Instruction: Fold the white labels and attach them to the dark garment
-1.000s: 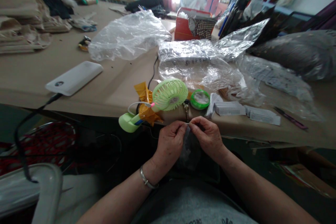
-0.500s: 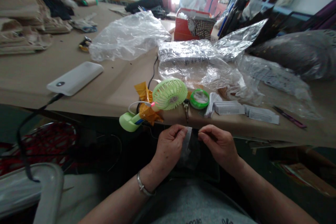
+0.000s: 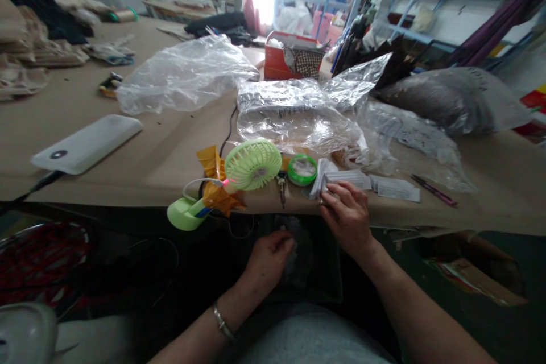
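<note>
My left hand (image 3: 269, 257) hangs below the table edge, fingers curled on a dark, partly see-through piece of material (image 3: 298, 244) in my lap. My right hand (image 3: 346, 213) rests on the table edge, its fingers bent and touching a stack of small white labels (image 3: 341, 178). Whether it grips one I cannot make out. A green round tin (image 3: 302, 169) and a small metal tool (image 3: 281, 185) lie just left of that hand. A light green mini fan (image 3: 251, 165) stands taped at the edge with yellow tape (image 3: 215, 182).
Crumpled clear plastic bags (image 3: 298, 114) cover the table's middle, another clear bag (image 3: 183, 74) lies further left. A white power bank (image 3: 85, 143) with a black cable sits at left. More white labels (image 3: 396, 187) and a dark pen (image 3: 433, 190) lie at right. A red box (image 3: 277, 62) stands behind.
My hands were together pinching a small white strip at the table edge. They parted: the right went up to the label stack, the left dropped into my lap. The view shifted slightly.
</note>
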A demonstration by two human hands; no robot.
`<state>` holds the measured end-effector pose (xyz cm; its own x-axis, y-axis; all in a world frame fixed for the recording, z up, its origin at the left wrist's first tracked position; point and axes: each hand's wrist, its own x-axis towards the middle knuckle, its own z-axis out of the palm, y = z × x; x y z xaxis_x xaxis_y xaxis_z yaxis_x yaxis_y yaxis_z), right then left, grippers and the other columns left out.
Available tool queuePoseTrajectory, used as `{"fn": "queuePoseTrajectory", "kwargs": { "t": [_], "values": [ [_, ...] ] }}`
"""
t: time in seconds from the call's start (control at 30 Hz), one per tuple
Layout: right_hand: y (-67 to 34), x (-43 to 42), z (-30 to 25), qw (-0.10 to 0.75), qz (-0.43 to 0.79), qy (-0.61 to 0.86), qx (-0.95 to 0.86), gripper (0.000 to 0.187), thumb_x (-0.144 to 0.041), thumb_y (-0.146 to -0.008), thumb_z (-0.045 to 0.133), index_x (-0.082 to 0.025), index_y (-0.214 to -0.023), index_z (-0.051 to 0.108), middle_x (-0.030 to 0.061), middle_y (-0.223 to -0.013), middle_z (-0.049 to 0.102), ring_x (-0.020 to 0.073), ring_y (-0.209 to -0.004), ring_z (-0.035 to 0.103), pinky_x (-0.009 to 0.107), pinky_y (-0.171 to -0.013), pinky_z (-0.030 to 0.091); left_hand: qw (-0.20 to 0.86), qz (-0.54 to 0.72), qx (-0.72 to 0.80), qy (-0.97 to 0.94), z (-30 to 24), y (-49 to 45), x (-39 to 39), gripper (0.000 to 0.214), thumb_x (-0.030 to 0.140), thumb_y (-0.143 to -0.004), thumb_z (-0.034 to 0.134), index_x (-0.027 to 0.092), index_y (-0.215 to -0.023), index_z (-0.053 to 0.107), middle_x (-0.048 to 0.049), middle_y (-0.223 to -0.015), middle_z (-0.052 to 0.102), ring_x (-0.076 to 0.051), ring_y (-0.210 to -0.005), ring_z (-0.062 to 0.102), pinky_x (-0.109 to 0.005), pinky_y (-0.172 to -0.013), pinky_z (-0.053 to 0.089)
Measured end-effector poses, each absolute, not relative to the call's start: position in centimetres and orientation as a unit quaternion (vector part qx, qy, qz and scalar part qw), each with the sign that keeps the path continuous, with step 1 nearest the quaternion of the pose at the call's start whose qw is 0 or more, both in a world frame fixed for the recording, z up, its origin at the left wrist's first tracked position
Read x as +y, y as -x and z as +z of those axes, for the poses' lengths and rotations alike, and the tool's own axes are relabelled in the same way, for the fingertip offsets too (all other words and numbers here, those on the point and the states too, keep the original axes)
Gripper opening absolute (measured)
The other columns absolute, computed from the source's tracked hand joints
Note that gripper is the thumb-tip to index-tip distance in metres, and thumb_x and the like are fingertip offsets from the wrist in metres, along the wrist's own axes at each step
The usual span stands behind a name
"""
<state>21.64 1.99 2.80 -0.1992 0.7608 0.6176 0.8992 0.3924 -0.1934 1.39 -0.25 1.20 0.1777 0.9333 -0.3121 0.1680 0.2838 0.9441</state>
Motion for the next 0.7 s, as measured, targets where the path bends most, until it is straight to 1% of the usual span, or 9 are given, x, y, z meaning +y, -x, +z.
{"fn": "queuePoseTrajectory", "kwargs": {
  "t": [0.07, 0.17, 0.23, 0.33, 0.37, 0.43, 0.53, 0.63, 0.7],
  "values": [
    [-21.8, 1.9, 2.9, 0.358, -0.099, 0.528, -0.764, 0.013, -0.020, -0.084, 0.059, -0.022, -0.094, 0.067, 0.0061, -0.107, 0.066, 0.0265, -0.112, 0.049, 0.046, -0.096, 0.036, 0.586, 0.332, 0.547, -0.497, 1.7, -1.7, -0.3, 0.011, 0.022, -0.070, 0.061, 0.019, -0.070, 0.072, -0.0019, -0.072, 0.072, -0.019, -0.073, 0.063, -0.027, -0.070, 0.047],
    [-22.0, 1.4, 3.6, 0.393, -0.074, 0.502, -0.767, 0.011, -0.016, -0.085, 0.058, -0.022, -0.087, 0.067, 0.0051, -0.102, 0.066, 0.0244, -0.109, 0.052, 0.045, -0.094, 0.039, 0.618, 0.332, 0.530, -0.477, 2.6, -2.2, -0.2, 0.010, 0.021, -0.071, 0.062, 0.017, -0.066, 0.070, -0.0012, -0.066, 0.068, -0.016, -0.068, 0.060, -0.025, -0.067, 0.045],
    [-21.8, 0.5, 4.1, 0.411, -0.054, 0.476, -0.775, 0.012, -0.014, -0.084, 0.058, -0.022, -0.087, 0.066, 0.0055, -0.100, 0.066, 0.0242, -0.108, 0.052, 0.046, -0.092, 0.041, 0.680, 0.324, 0.502, -0.425, 3.3, -2.7, -0.2, 0.012, 0.025, -0.073, 0.063, 0.015, -0.071, 0.069, -0.0023, -0.067, 0.067, -0.015, -0.066, 0.059, -0.025, -0.065, 0.045],
    [-20.9, -1.5, 4.5, 0.422, -0.014, 0.421, -0.802, 0.011, -0.014, -0.085, 0.057, -0.022, -0.087, 0.065, 0.0057, -0.098, 0.066, 0.0241, -0.107, 0.052, 0.045, -0.090, 0.044, 0.806, 0.318, 0.408, -0.287, 4.5, -3.6, -0.2, 0.025, 0.036, -0.076, 0.064, 0.013, -0.084, 0.066, -0.0053, -0.075, 0.067, -0.015, -0.067, 0.061, -0.027, -0.065, 0.048],
    [-20.6, -2.2, 4.5, 0.420, 0.001, 0.402, -0.814, 0.011, -0.015, -0.085, 0.056, -0.021, -0.088, 0.065, 0.0057, -0.098, 0.066, 0.0239, -0.107, 0.052, 0.044, -0.089, 0.045, 0.835, 0.321, 0.375, -0.245, 4.9, -3.9, -0.2, 0.027, 0.038, -0.076, 0.064, 0.012, -0.085, 0.066, -0.0059, -0.076, 0.067, -0.014, -0.066, 0.061, -0.026, -0.064, 0.048],
    [-19.9, -3.4, 4.5, 0.406, 0.021, 0.370, -0.835, 0.012, -0.015, -0.086, 0.055, -0.021, -0.089, 0.065, 0.0054, -0.098, 0.065, 0.0233, -0.106, 0.053, 0.044, -0.090, 0.045, 0.856, 0.338, 0.340, -0.194, 5.4, -4.4, -0.1, 0.025, 0.033, -0.074, 0.068, 0.010, -0.083, 0.065, -0.0056, -0.074, 0.065, -0.012, -0.062, 0.059, -0.022, -0.057, 0.046],
    [-19.9, -3.9, 4.5, 0.388, 0.023, 0.362, -0.847, 0.016, -0.015, -0.087, 0.052, -0.021, -0.097, 0.064, 0.0057, -0.099, 0.066, 0.0229, -0.106, 0.053, 0.043, -0.091, 0.045, 0.850, 0.358, 0.342, -0.181, 5.7, -4.9, 0.0, 0.017, 0.022, -0.071, 0.071, 0.008, -0.078, 0.064, -0.0049, -0.068, 0.063, -0.010, -0.056, 0.058, -0.018, -0.051, 0.044],
    [-21.5, -2.5, 4.7, 0.371, -0.021, 0.439, -0.818, 0.027, -0.019, -0.088, 0.052, -0.019, -0.115, 0.057, 0.0088, -0.107, 0.063, 0.0246, -0.110, 0.050, 0.044, -0.094, 0.044, 0.842, 0.327, 0.384, -0.190, 5.8, -4.8, -0.1, 0.012, 0.018, -0.077, 0.064, 0.008, -0.083, 0.063, -0.0064, -0.068, 0.065, -0.013, -0.057, 0.061, -0.023, -0.055, 0.049],
    [-22.9, -1.2, 4.7, 0.333, -0.070, 0.520, -0.783, 0.037, -0.025, -0.088, 0.053, -0.014, -0.123, 0.052, 0.0130, -0.112, 0.060, 0.0279, -0.113, 0.048, 0.047, -0.095, 0.042, 0.827, 0.306, 0.427, -0.199, 5.9, -4.6, -0.3, 0.013, 0.019, -0.081, 0.059, 0.009, -0.089, 0.062, -0.0074, -0.068, 0.066, -0.014, -0.057, 0.063, -0.026, -0.056, 0.051]
  ]
}}
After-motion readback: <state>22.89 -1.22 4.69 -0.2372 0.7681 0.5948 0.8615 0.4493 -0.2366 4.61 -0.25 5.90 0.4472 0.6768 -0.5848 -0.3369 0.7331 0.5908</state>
